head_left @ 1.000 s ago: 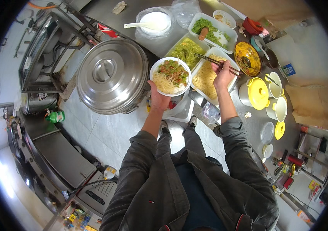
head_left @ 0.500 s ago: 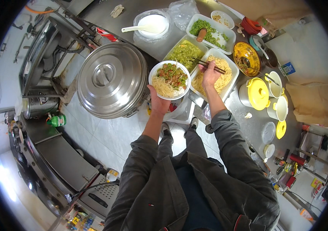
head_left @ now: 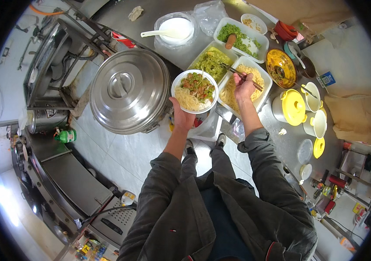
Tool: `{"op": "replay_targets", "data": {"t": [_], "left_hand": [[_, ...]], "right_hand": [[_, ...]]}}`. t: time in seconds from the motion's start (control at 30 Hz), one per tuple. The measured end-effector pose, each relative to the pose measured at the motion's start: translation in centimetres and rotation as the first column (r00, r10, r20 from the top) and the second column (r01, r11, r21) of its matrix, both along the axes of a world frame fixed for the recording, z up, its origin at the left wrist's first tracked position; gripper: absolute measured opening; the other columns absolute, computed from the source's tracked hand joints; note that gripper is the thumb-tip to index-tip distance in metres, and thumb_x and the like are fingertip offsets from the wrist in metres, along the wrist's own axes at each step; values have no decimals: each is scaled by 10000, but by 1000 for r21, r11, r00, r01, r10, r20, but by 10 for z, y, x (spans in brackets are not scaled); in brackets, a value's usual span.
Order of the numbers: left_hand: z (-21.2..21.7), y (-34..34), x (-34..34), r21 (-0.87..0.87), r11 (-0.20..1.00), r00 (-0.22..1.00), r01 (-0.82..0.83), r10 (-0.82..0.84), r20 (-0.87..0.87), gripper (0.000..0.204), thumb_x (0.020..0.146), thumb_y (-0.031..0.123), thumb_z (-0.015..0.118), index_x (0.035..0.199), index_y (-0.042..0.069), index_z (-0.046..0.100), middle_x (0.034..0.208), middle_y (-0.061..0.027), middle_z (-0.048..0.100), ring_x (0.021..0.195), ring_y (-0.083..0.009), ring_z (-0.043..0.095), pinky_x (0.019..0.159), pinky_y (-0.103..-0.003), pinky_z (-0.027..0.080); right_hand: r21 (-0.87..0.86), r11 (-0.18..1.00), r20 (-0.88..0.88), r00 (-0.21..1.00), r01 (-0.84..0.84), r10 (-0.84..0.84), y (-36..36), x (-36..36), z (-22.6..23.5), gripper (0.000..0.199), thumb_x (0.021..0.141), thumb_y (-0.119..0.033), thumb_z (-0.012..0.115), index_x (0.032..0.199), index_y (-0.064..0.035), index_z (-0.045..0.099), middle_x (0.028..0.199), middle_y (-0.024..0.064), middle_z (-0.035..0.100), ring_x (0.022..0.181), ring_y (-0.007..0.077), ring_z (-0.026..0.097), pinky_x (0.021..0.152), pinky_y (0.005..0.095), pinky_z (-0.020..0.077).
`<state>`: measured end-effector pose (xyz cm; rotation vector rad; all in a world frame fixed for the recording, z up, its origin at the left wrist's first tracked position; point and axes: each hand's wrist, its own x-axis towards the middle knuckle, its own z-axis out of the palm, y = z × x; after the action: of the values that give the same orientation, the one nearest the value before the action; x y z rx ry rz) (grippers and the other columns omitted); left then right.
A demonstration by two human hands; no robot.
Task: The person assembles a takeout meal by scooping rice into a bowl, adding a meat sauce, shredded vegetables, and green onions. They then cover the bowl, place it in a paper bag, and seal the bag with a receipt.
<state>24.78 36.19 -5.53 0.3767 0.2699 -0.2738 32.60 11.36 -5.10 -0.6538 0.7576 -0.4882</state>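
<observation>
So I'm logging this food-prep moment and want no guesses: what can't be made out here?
Head view only:
- Inside the big steel pot: its lid covers it.
- Underside of the white bowl: the left hand beneath is partly hidden by it.
- Chopsticks tips: too small to tell if they grip anything.
- Yellow-lidded containers: lids hide contents.
- Shelf items lower right: blurred at the fisheye rim.

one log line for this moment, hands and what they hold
left hand: holds white noodle bowl from below | right hand: grips chopsticks over noodle tray | lidded steel pot: beside bowl
</observation>
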Motion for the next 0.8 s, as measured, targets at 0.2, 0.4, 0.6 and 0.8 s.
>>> {"op": "replay_targets", "data": {"t": [0.2,0.4,0.6,0.8], "left_hand": [[6,-4,0,-65,998,994,10,-2,113,807,983,678,305,1566,124,240,1608,-84,301,1469,-282,305,1213,-464,251],[-15,2,5,-55,998,997,3,2,79,892,930,736,322,1566,116,239,1607,-99,300,1462,-308,307,1219,-488,229],[-13,-1,4,-88,996,997,26,-20,75,912,918,753,313,1566,116,239,1608,-100,294,1469,-306,287,1222,-484,221],[-14,2,3,-70,997,998,20,-16,61,920,911,760,323,1565,117,242,1604,-96,303,1467,-304,291,1218,-481,236]], "right_hand": [[-65,990,123,984,-122,129,-29,-16,38,352,1070,-331,444,996,-15,580,924,116,651,724,279,682,650,324,623],[-82,947,177,931,-310,319,-17,-57,97,394,1059,-332,479,982,37,594,859,129,662,691,238,710,623,276,633],[-166,872,8,884,-460,468,6,-89,91,369,1045,-323,519,1004,33,605,870,136,664,660,242,711,560,285,614],[-483,542,-292,710,-688,641,20,-86,119,404,1025,-350,564,1049,47,636,858,96,647,647,202,705,510,251,564]]}}
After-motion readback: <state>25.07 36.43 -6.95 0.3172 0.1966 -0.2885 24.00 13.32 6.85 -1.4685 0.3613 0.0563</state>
